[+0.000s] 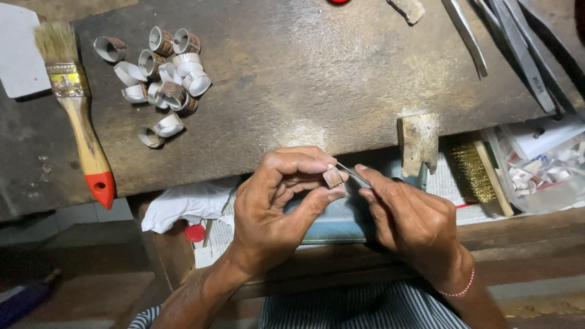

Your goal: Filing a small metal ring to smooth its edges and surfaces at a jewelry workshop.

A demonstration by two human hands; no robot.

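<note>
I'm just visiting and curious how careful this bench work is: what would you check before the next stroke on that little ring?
1. Ring pinched firmly between left hand thumb and fingers: ok.
2. Thin metal tool gripped in right hand, tip at the ring: ok.
3. Tool tip clear of the left fingertips: cannot tell, they sit very close.
4. Work braced on the wooden peg: not ok, it is held in the air beside it.
5. Pile of rings well back from the bench edge: ok.
6. Paintbrush out of the hands' way: ok.
</note>
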